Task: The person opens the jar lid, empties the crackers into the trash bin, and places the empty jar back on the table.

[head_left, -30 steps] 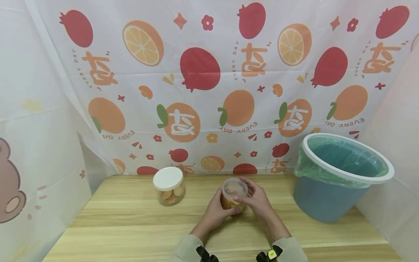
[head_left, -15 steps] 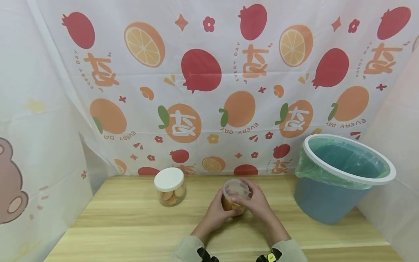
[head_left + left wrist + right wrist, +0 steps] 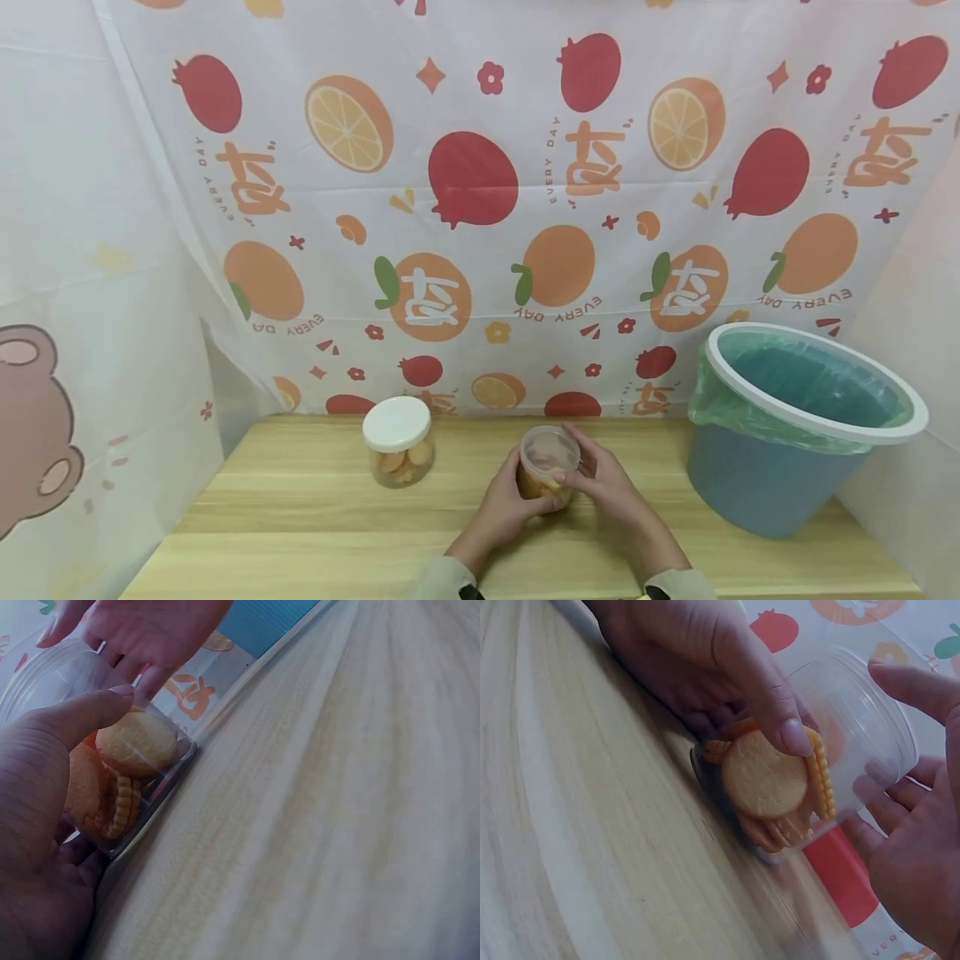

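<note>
A clear plastic jar (image 3: 550, 452) with a threaded neck stands on the wooden table between both hands. Biscuits (image 3: 765, 776), round and ridged, fill its lower part. My left hand (image 3: 500, 502) wraps the jar's lower body from the left, its thumb lying across the front; its other fingers are mostly hidden behind the jar. From the right, my right hand (image 3: 613, 492) holds the upper part, thumb at the front of the rim and fingers around the far side. In the left wrist view the jar's base is right at the tabletop.
A second jar (image 3: 397, 450) of biscuits, with a white lid, stands at the back left. To the right is a blue bin (image 3: 757, 483) lined with a green bag. A fruit-printed cloth (image 3: 480, 275) hangs behind the table (image 3: 315, 533).
The head view has tilted, so everything sits lower and slightly further right in it. Both hands stay on the jar, with only slight shifts of the right thumb along the rim.
</note>
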Demonstrator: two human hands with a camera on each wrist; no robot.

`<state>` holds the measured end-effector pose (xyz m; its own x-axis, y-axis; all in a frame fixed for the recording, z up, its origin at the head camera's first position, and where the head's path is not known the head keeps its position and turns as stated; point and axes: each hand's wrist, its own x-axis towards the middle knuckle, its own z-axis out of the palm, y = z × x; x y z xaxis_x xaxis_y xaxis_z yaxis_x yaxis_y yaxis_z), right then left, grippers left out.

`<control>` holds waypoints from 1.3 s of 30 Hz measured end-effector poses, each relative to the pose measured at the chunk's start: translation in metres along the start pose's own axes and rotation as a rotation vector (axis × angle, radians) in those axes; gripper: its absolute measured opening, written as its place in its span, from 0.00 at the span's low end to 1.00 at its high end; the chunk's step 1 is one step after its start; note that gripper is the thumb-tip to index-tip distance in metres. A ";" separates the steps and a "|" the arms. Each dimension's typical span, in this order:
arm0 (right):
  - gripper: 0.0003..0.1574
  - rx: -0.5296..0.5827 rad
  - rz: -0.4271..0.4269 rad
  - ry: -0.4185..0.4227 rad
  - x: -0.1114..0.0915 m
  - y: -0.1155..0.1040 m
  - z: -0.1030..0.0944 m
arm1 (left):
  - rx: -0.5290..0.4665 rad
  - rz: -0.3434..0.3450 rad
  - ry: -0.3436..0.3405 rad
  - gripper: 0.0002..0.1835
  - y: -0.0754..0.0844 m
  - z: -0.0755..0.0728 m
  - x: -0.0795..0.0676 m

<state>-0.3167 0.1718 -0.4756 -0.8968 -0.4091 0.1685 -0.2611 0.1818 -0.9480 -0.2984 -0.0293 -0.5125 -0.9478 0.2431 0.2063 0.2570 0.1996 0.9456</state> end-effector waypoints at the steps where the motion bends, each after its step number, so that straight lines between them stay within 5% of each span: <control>1: 0.52 0.005 -0.001 0.005 0.000 0.001 0.000 | -0.002 -0.001 0.004 0.51 0.000 0.000 0.000; 26: 0.51 0.019 0.014 0.014 0.004 -0.001 0.002 | 0.020 0.007 0.023 0.52 -0.004 -0.001 0.001; 39: 0.51 -0.099 0.041 0.156 0.001 -0.007 0.004 | 0.023 0.002 0.009 0.53 -0.002 0.001 0.002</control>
<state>-0.3143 0.1665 -0.4704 -0.9497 -0.2578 0.1776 -0.2505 0.2854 -0.9251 -0.3005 -0.0277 -0.5142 -0.9488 0.2354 0.2106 0.2633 0.2213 0.9390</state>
